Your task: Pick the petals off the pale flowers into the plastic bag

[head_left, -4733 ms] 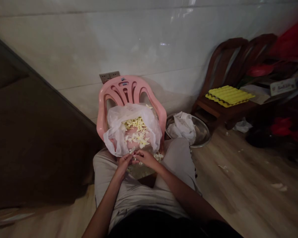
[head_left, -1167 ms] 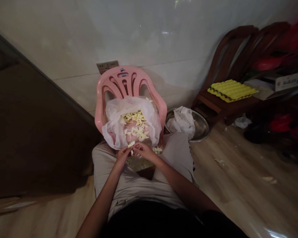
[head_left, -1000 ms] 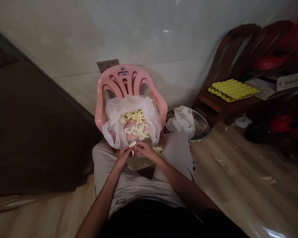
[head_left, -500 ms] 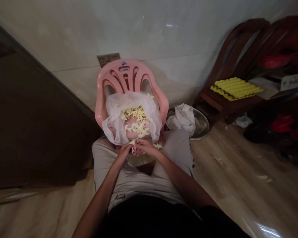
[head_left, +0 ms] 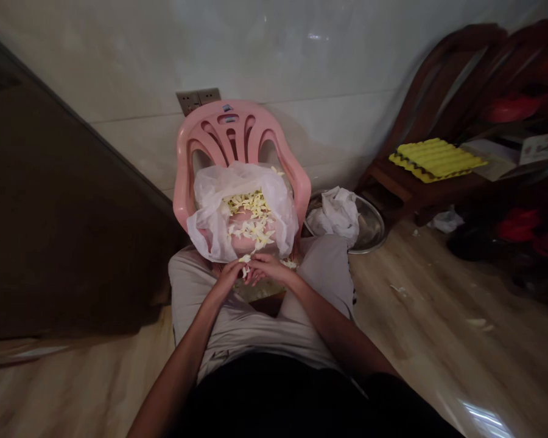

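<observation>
Between my knees, my left hand and my right hand meet just in front of the pink plastic chair. Pale white flowers are pinched at the fingertips of both hands, with one white petal hanging below. Fingers of each hand are closed; the right hand's lower fingers curl underneath. On the chair seat lies an opened white plastic bag, its sides rolled back. Inside it, yellowish-white flower buds are heaped at the back and opened white blossoms lie nearer to me.
Right of the chair, a metal basin holds a crumpled white bag. Yellow egg trays lie on a dark wooden chair. A dark cabinet stands at left. A wall socket is behind the pink chair.
The view has shifted slightly. Both hands stay together at the same place before the bag, still on the flowers, with only small finger movement.
</observation>
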Available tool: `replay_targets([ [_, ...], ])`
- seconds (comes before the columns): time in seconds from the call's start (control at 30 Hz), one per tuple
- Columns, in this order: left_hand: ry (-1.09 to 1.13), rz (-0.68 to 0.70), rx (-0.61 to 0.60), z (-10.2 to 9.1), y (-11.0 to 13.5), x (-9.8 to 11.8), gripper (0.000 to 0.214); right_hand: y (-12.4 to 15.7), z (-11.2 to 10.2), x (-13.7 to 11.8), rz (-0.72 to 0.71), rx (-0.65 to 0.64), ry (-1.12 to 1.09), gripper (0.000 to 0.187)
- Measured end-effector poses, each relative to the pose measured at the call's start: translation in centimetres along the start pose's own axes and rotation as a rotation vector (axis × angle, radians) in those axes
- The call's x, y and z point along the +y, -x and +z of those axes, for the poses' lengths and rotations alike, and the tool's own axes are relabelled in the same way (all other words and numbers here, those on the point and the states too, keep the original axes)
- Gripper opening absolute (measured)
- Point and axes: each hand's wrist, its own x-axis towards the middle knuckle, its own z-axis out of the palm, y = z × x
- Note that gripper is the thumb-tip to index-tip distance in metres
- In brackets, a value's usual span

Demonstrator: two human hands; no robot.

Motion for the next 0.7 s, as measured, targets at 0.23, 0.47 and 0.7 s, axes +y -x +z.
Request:
replay_targets([
  [0.23,-0.026,0.004,-0.017,0.16,0.21,0.15,0.025,-0.42,-0.34,0.21,0.030,-0.016,0.011,0.038],
  [0.47,-0.043,0.004,-0.014,-0.06,0.02,0.05,0.028,-0.22,-0.72,0.43,-0.013,-0.079,-0.014,0.042],
  [0.7,-0.057,0.030,-0.007,-0.13,-0.07,-0.19,0.029,0.08,-0.90,0.25,-0.005,-0.132,-0.016,0.042],
])
